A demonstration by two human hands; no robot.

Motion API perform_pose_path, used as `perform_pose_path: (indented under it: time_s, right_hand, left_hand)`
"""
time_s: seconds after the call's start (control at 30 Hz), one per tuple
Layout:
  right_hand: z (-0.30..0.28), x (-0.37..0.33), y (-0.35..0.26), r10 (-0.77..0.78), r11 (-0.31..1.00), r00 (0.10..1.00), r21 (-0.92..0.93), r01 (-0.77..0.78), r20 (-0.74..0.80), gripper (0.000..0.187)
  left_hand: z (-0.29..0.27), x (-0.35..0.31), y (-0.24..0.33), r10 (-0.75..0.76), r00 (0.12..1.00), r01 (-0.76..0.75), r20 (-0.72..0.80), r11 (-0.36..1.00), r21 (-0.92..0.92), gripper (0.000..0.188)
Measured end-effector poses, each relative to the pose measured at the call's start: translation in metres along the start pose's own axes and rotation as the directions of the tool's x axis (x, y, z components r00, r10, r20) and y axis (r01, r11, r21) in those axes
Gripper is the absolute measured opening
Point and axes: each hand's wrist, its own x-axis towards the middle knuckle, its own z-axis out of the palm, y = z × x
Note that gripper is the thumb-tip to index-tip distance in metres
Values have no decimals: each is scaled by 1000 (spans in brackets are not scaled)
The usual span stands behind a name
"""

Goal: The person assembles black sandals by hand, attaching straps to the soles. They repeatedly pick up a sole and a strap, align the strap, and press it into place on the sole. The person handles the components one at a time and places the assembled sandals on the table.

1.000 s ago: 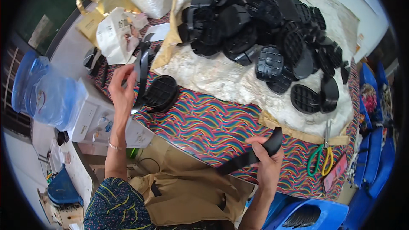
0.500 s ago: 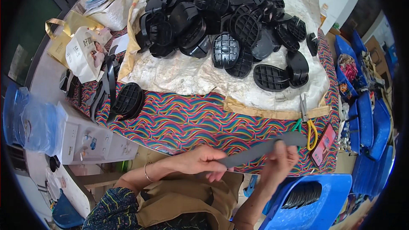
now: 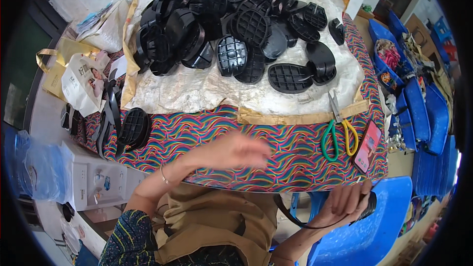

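My right hand [image 3: 346, 201] is low at the right, over the edge of a blue plastic bin [image 3: 382, 231]. Its fingers are closed on a long dark strip [image 3: 289, 215], which curves back below the hand toward my apron. Beside those fingers, part of a stack of black pieces [image 3: 367, 208] shows in the bin. My left hand [image 3: 236, 151] hangs above the near part of the patterned tablecloth [image 3: 290, 143], its fingers smeared by motion. I make out nothing held in it. Scissors [image 3: 338, 128] with green and yellow handles lie between the hands and the pale sheet.
Many black heel-shaped pieces [image 3: 251, 27] with gridded undersides are heaped on a pale sheet [image 3: 197, 91]. A phone [image 3: 368, 146] lies at the table's right. Dark straps [image 3: 111, 106], more heel-shaped pieces [image 3: 134, 128] and paper bags [image 3: 81, 83] are at the left. Blue bins [image 3: 428, 120] stand farther right.
Both hands held the grey strip over the table's front edge. My left hand has let go and lifted away; the right has carried the strip down to the bin. The view has shifted.
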Motion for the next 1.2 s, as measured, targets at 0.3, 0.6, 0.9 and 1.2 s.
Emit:
perform_pose_path:
  time_s: [0.3, 0.6, 0.9, 1.2]
  right_hand:
    - [-17, 48, 74, 60, 477, 947, -825, -305, -315, 14]
    - [-62, 70, 96, 260, -456, 952, -849, 268, 160, 33]
    - [-59, 74, 97, 262, -499, 959, -835, 233, 111, 30]
    - [-61, 75, 96, 260, -512, 962, -831, 216, 89, 29]
  left_hand:
    - [-12, 168, -44, 406, 780, 43, -477, 725, 687, 62]
    - [-15, 199, -71, 268, 860, 172, -435, 649, 741, 73]
    - [-42, 204, -46, 88, 935, 171, -345, 738, 653, 65]
    - [-81, 212, -33, -68, 915, 167, -398, 961, 220, 48]
